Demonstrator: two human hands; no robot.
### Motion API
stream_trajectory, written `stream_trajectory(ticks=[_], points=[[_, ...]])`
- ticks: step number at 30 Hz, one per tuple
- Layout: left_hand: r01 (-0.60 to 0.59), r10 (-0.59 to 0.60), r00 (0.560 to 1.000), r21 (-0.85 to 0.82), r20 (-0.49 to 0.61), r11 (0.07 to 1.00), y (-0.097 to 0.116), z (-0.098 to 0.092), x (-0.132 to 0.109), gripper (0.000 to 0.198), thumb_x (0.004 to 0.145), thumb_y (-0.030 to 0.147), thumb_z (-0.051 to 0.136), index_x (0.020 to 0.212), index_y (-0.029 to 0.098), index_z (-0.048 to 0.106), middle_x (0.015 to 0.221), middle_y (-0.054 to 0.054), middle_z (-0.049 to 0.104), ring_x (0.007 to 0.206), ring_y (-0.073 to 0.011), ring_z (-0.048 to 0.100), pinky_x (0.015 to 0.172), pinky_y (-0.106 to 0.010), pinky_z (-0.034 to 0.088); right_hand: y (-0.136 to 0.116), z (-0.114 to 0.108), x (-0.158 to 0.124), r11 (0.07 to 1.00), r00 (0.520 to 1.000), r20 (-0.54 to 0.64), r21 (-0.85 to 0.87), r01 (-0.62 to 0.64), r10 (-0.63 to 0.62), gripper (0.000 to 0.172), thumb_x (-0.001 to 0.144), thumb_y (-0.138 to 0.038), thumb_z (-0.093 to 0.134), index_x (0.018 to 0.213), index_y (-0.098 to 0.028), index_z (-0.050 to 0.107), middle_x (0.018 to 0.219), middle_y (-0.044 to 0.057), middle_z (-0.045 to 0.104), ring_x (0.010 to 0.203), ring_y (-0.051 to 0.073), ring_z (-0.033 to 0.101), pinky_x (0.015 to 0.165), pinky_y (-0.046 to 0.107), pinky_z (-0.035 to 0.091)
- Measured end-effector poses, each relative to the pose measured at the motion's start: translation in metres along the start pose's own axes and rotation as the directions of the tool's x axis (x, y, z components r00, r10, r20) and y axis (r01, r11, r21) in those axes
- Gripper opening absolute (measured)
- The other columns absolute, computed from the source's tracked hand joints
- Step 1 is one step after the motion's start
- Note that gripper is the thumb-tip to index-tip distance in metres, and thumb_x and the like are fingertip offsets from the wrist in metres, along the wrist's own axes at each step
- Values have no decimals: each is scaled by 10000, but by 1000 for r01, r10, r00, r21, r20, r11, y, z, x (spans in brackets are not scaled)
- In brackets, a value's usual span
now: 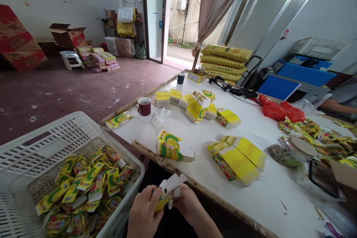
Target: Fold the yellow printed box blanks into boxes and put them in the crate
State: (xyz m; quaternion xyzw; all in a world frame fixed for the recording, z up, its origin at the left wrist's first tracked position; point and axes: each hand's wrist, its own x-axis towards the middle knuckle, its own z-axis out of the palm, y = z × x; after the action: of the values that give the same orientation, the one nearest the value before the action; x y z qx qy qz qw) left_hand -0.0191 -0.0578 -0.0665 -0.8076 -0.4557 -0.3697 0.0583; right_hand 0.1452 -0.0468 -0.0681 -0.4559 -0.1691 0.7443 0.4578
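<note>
Low in the head view, both my hands hold one small yellow carton [166, 193] with white flaps sticking up. My left hand [143, 214] grips its left side and my right hand [188, 204] pinches the flap end, fingers closed. Just beyond them, on the white table [259, 189], lies a stack of flat yellow-green cartons [171, 145]. A fanned pile of larger flat yellow cartons [237, 158] lies to the right of that stack.
A white plastic crate [41, 145] at my left holds several folded cartons [86, 189]. A red mug [144, 106], more carton stacks [195, 106], a red bag [281, 111] and yellow sacks [224, 63] stand farther off. Another person's arm [338, 105] rests at the far right.
</note>
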Motion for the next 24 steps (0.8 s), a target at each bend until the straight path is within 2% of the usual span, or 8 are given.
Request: stream_trajectory(ticks=[3,6,9,11,16,18,21,24], points=[[8,-8,1000,18,-24,1000,2,2,0,373,827,94,479,1165,209,586,958,-75,691,773,-217,667,669,-317,499,2,-1,0,992,996,62,107,-68,62,199,527,-216,674,707,-195,592,646,5,655,611,165,605,663,313,473],[22,-20,999,31,-41,999,1,3,-1,333,869,120,476,1177,193,577,963,-88,694,785,-220,676,669,-312,502,2,-1,-2,995,994,103,89,-54,45,244,584,-265,777,753,-175,626,653,0,659,562,126,574,662,297,476],[31,-29,999,48,-41,998,-2,5,-2,303,904,145,487,1190,188,577,958,-91,691,805,-226,684,691,-314,503,0,0,0,996,998,33,-56,63,-61,352,615,-374,863,735,-172,600,654,-5,656,559,113,562,621,270,471],[33,-31,999,52,-35,998,-6,6,-4,286,913,152,495,1182,194,582,958,-88,690,811,-229,686,705,-318,503,-2,0,2,978,988,-57,-159,136,-147,392,575,-354,892,670,-180,554,623,-21,634,544,100,533,577,244,452],[34,-33,999,67,-15,997,-10,8,-6,279,909,131,506,1172,185,582,969,-92,691,815,-225,687,706,-309,503,-6,-1,10,948,969,-107,-255,188,-221,249,596,-248,754,568,-188,515,520,-41,566,499,85,472,533,219,420],[34,-33,999,84,-22,996,-10,9,-5,260,919,132,486,1155,178,582,962,-97,690,800,-225,685,687,-306,507,-7,0,12,968,979,-108,-203,150,-174,178,575,-218,679,561,-194,504,517,-42,568,477,81,457,519,219,427],[37,-32,999,108,-41,993,-8,9,-2,221,932,140,461,1113,173,584,953,-106,690,766,-226,682,655,-304,516,-6,1,15,999,994,-109,-48,19,-24,149,516,-210,616,544,-203,471,474,-55,539,427,76,436,492,221,423],[42,-36,997,93,-70,995,-7,11,-2,198,937,164,471,1103,167,579,950,-114,691,770,-230,693,655,-306,541,-5,2,16,980,988,-53,146,-134,143,149,500,-217,616,567,-204,484,495,-47,575,446,96,498,510,230,438]])
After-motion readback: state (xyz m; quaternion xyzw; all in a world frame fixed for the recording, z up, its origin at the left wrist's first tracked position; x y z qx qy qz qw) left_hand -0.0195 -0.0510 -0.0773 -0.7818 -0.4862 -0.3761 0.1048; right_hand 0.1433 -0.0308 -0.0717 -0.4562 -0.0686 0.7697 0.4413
